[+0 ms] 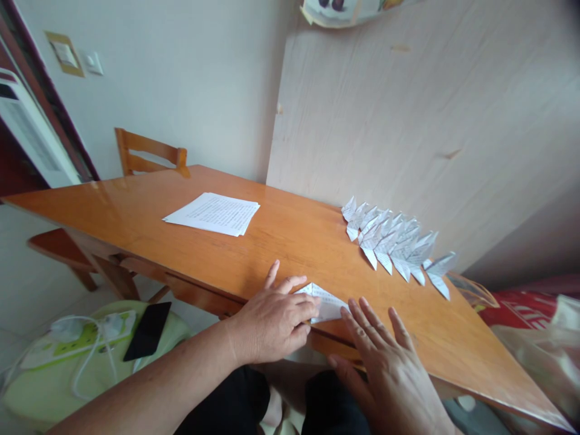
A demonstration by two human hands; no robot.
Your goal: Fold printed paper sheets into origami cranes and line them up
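Note:
A folded sheet of printed paper (pixel 328 303), pointed at its top and right, lies flat at the table's near edge. Over its left part rests my left hand (pixel 278 317), fingers stretched out and covering that side. My right hand (pixel 385 356) is flat with fingers spread, its fingertips at the paper's right corner. Neither hand grips the paper. Farther right on the table stands a row of several folded paper pieces (pixel 394 241) with upright, wing-like flaps.
A stack of printed sheets (pixel 212 212) lies on the wooden table (pixel 290 241), left of centre. A chair (pixel 151 151) stands behind. At lower left, a stool (pixel 49 399) bears a power strip (pixel 81 344) and a phone (pixel 148 331). Bags (pixel 530 314) sit beyond the right edge.

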